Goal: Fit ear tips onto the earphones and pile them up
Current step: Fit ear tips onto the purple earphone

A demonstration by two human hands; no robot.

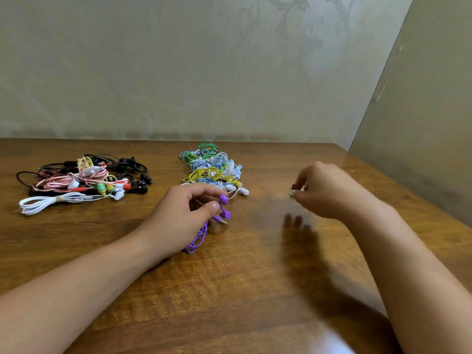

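My left hand (181,215) rests on the wooden table (229,290) and grips a purple earphone set (222,205); its two buds and jack plug stick out past my thumb, and the coiled cable hangs under my palm. My right hand (329,190) hovers to the right with fingertips pinched on a small green ear tip (293,192). A dark ear tip (294,186) lies just beside those fingertips. A heap of green, yellow, blue and white earphones (213,167) lies behind my left hand. Another heap of black, pink, red and white earphones (81,180) lies at the far left.
The table meets a beige patterned wall (204,72) at the back and a second wall (421,123) on the right. My right hand's shadow falls on the glossy tabletop between my arms.
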